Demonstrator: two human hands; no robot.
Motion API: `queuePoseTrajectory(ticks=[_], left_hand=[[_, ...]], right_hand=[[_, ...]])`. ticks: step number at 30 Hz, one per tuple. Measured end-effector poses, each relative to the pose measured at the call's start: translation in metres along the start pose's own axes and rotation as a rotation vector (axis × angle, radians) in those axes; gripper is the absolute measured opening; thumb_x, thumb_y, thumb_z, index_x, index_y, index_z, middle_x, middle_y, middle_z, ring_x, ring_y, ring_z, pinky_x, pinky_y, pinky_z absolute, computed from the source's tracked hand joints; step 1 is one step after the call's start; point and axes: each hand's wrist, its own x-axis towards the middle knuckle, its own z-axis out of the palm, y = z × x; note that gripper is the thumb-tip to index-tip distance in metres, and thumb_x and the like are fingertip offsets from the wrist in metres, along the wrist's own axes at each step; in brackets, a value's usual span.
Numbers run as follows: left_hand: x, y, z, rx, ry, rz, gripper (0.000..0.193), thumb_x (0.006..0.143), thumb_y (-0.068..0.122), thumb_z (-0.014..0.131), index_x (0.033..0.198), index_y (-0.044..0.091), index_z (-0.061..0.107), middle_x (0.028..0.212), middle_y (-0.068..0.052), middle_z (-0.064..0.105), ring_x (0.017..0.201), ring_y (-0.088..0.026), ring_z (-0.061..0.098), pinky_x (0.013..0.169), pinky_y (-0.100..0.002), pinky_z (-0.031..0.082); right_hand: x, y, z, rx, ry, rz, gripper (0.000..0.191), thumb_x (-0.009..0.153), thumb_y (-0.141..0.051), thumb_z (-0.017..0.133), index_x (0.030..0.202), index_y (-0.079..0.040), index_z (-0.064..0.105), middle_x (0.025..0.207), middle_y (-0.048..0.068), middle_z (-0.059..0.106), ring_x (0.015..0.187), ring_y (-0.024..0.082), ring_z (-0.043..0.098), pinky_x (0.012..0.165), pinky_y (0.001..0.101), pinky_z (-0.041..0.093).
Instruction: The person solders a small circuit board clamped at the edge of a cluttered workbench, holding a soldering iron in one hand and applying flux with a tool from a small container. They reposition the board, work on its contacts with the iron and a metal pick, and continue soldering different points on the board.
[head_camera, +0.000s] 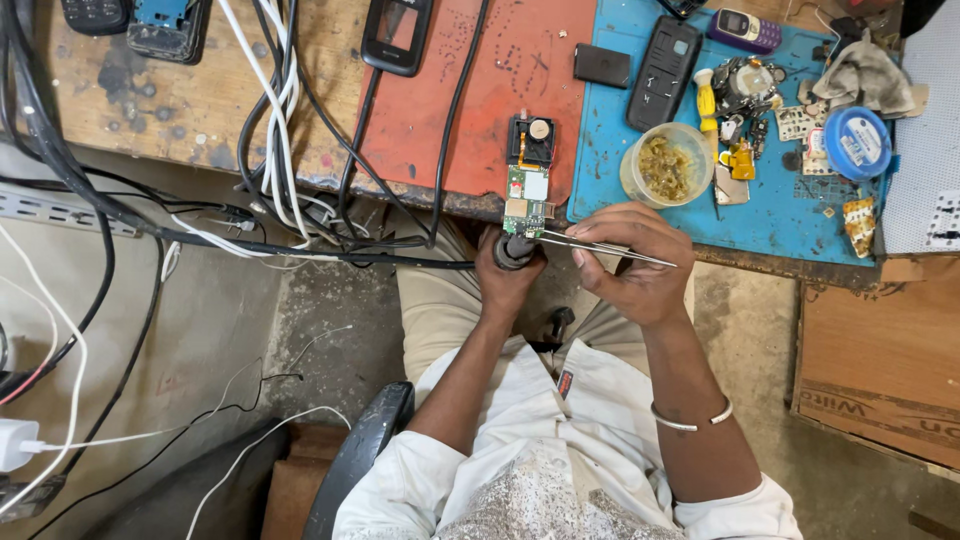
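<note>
A small green phone circuit board (527, 197) lies at the near edge of the workbench, on a red mat (470, 90). My left hand (508, 275) is closed around the black handle of a corded heating tool (514, 250), whose tip is right below the board. My right hand (630, 262) pinches metal tweezers (600, 247); their points reach left to the board's lower edge. A metal bangle sits on my right wrist.
A blue mat (610, 150) to the right holds a plastic cup of brownish scraps (667, 163), a black phone shell (664, 72), a purple phone (744, 30), a blue tape roll (857, 142) and small parts. Black and white cables (270, 140) hang over the bench at left. A cardboard box (880, 360) stands at right.
</note>
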Motion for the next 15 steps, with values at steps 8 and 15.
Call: queuePoseTrajectory(ticks=[8, 15], left_hand=[[0.0003, 0.0006, -0.0002, -0.01, -0.01, 0.009, 0.044, 0.065, 0.007, 0.083, 0.105, 0.004, 0.065, 0.103, -0.01, 0.066, 0.098, -0.026, 0.066, 0.091, -0.036, 0.052], [0.001, -0.001, -0.0001, 0.002, -0.004, 0.008, 0.043, 0.064, 0.007, 0.083, 0.103, 0.004, 0.064, 0.101, -0.01, 0.066, 0.097, -0.027, 0.065, 0.091, -0.037, 0.052]], right_hand=[[-0.0009, 0.0004, 0.0008, -0.016, -0.003, -0.007, 0.019, 0.081, 0.005, 0.078, 0.098, -0.001, 0.072, 0.097, 0.011, 0.076, 0.094, 0.021, 0.073, 0.088, 0.0318, 0.058], [0.0011, -0.0009, 0.0017, 0.004, -0.013, 0.002, 0.018, 0.082, 0.005, 0.079, 0.098, -0.001, 0.072, 0.098, 0.01, 0.075, 0.095, 0.021, 0.072, 0.087, 0.0313, 0.058]])
